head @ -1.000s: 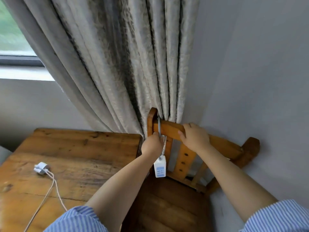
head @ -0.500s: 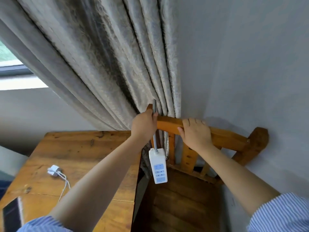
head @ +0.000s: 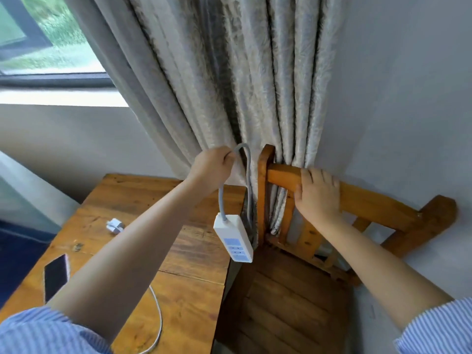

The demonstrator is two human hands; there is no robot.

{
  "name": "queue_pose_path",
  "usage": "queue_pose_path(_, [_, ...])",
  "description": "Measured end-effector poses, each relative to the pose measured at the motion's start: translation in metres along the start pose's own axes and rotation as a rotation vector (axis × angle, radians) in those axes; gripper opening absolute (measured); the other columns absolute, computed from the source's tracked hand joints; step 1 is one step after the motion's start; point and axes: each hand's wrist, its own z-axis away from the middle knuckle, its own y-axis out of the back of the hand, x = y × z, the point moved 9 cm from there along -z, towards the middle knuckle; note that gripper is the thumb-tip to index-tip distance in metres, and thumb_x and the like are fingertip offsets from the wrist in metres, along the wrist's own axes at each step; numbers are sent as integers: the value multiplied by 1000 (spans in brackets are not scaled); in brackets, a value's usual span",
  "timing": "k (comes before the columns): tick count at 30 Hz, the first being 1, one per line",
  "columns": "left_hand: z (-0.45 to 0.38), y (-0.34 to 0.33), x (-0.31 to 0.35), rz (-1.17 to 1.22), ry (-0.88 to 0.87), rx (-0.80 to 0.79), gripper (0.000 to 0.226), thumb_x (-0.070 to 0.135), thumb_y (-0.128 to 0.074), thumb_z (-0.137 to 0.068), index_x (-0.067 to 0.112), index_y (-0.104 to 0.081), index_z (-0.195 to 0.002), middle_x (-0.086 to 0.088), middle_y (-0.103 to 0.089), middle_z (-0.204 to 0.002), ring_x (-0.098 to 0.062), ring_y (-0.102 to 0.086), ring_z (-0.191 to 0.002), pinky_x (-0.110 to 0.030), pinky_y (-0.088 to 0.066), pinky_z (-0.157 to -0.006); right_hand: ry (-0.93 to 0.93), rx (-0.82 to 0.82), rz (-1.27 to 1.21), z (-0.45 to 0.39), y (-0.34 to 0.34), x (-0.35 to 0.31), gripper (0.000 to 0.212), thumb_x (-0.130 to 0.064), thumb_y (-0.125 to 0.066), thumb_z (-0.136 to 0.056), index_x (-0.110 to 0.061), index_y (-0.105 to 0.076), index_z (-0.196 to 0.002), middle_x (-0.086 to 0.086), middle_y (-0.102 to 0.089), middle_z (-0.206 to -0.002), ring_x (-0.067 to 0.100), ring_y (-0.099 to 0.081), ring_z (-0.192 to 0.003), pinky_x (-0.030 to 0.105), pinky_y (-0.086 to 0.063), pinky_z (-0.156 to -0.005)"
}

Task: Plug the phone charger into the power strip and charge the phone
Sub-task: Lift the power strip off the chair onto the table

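Observation:
A white power strip point(head: 233, 237) with pale blue sockets dangles from its grey cord point(head: 221, 198) between the table and the chair. My left hand point(head: 210, 166) is shut on that cord, holding it up in a loop beside the chair's post. My right hand point(head: 318, 194) grips the top rail of the wooden chair point(head: 378, 203). On the wooden table point(head: 194, 254) lie a white charger plug point(head: 115, 225), its white cable point(head: 157, 318) and a dark phone point(head: 56, 275), partly hidden by my left arm.
A grey patterned curtain point(head: 229, 85) hangs behind the chair and falls between its back slats. Grey walls close the corner on the right. A window point(head: 43, 37) sits at the upper left, and the chair seat point(head: 283, 302) lies below my right arm.
My left hand has lifted the cord higher and moved it left, off the chair post, so the power strip hangs over the table's edge. The phone has come into view. My right hand stays on the rail.

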Motion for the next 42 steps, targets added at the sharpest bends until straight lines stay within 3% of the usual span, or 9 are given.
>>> queue_pose_path(4, [26,17,-23,-40,-46,-66,29,15,-37,-98,3,-63,-98,-9,-58,-79,-28,-54,-75,-29,-31,-52,267,45,-200,3,7,-77,30,-1,-60,-79,7,-59,-108,27,-65,-105,41,-61,-98,47,-51,-84])
queue_pose_path(9, [58,42,-73,-16,-58,-85,26,15,-42,-96,7,-67,-96,2,-53,-68,-17,-47,-66,-25,-35,-56,230,-500,-786,9,-28,-162,54,-16,-39,-96,-15,-14,-144,9,-32,-148,23,-33,-133,21,-31,-98])
queue_pose_path(11, [73,51,-94,6,-86,-103,25,18,-45,-96,8,-68,-92,5,-51,-63,-17,-47,-63,-21,-32,-50,192,-557,-867,18,-29,-181,45,-15,-39,-97,-14,-27,-140,7,-47,-135,21,-42,-125,22,-33,-95])
queue_pose_path(14, [95,49,-126,-4,-154,-170,25,22,-48,-96,9,-67,-88,2,-53,-67,-18,-46,-64,-25,-25,-51,229,-482,-739,38,-27,-202,27,-12,-39,-96,0,-59,-110,-7,-56,-86,11,-53,-86,16,-34,-71])
queue_pose_path(18, [106,24,-168,212,-39,-380,21,23,-50,-94,17,-59,-77,7,-50,-64,-12,-44,-61,-21,-34,-53,225,-367,-633,65,-29,-218,25,-8,-41,-95,6,-61,-95,11,-53,-86,18,-48,-81,19,-30,-64])
queue_pose_path(24, [112,-6,-192,390,34,-484,15,5,-56,-87,19,-60,-81,4,-50,-70,-14,-46,-71,-21,-37,-58,5,-337,-597,102,-43,-203,24,-6,-36,-96,9,-54,-91,7,-43,-77,21,-42,-75,22,-23,-60])
queue_pose_path(31, [140,-82,-251,107,62,-641,64,6,-64,-81,11,-36,-138,-12,-41,-141,-26,-40,-128,-36,-38,-99,-134,-603,-536,123,-78,-174,2,-22,-37,-97,-23,-35,-98,2,-42,-69,18,-41,-60,31,-31,-56])
queue_pose_path(38, [159,-153,-307,33,352,-679,91,18,-71,-79,13,-12,-147,-10,-16,-156,-27,-18,-142,-40,-25,-114,-129,-803,-349,106,-150,-153,20,-19,-44,-94,-4,-56,-89,-1,-39,-58,21,-42,-61,27,-25,-49])
queue_pose_path(42, [172,-169,-299,-185,233,-782,72,28,-73,-73,14,-35,-133,-8,-42,-139,-25,-42,-125,-38,-43,-95,-115,-869,-257,116,-163,-142,25,-22,-44,-94,-3,-56,-86,2,-42,-63,24,-45,-68,27,-25,-48])
